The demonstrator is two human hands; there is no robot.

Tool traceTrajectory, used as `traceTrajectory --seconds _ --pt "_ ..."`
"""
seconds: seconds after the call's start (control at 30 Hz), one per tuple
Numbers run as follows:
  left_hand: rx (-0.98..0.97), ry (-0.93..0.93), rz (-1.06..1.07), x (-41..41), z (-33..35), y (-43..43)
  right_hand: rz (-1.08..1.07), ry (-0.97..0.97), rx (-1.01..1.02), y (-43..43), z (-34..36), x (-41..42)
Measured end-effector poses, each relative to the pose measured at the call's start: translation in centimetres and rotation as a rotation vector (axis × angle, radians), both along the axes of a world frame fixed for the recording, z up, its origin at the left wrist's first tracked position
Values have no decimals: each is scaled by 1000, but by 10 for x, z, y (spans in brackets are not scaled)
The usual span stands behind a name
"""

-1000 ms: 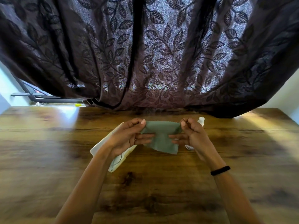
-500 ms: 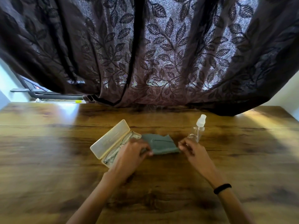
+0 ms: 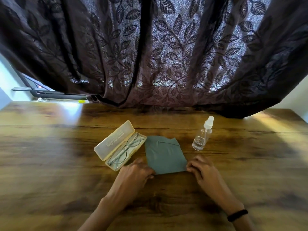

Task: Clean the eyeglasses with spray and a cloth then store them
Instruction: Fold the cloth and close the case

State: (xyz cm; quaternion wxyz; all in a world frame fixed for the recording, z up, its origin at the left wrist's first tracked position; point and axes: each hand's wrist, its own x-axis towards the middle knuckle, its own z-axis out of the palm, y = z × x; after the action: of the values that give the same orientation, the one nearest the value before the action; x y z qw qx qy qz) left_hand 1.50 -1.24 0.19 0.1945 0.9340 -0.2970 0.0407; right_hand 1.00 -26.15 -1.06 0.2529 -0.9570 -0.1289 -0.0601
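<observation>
Cloth [image 3: 165,155] lies flat, left hand [image 3: 135,174] and right hand [image 3: 202,170] fingers pinching its near corners

Left hand [image 3: 135,172] and right hand [image 3: 203,170]: fingertips curled under at near corners of cloth [image 3: 164,155]; pinch or mere press, cannot tell. Both forearms cut by bottom edge. Lettering on case lid [image 3: 114,140] too small to read. Curtain [image 3: 166,55] hides far edge of counter [image 3: 50,164] and most of dark object [image 3: 55,95] at left.

left hand [image 3: 135,172] – fingers curled, pinching | right hand [image 3: 202,170] – fingers curled, pinching
</observation>
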Motion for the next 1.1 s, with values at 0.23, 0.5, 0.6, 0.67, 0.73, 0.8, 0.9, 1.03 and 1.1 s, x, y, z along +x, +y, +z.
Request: traceTrajectory --seconds 0.23,0.5,0.6,0.67,0.73,0.8,0.9,1.03,1.1 --pt "184 16 -89 -11 3 3 12 48 -71 2 1 -9" --pt "288 296 -118 -6 44 7 107 176 -125 -7 16 -13" --pt "223 278 -25 29 55 -6 72 141 -88 -5 17 -9" --pt "157 217 9 59 55 -23 42 99 -60 -1 16 -5" --pt "112 128 3 89 50 -43 34 93 -41 6 16 -1" --pt "115 91 -23 114 41 -61 44 99 -32 11 14 1" --pt "146 110 -84 137 25 -80 47 102 -26 15 12 2" --pt "218 145 -214 151 15 -86 30 97 -16 13 10 2" --pt "234 200 -262 157 15 -84 29 97 -18 12 8 1"
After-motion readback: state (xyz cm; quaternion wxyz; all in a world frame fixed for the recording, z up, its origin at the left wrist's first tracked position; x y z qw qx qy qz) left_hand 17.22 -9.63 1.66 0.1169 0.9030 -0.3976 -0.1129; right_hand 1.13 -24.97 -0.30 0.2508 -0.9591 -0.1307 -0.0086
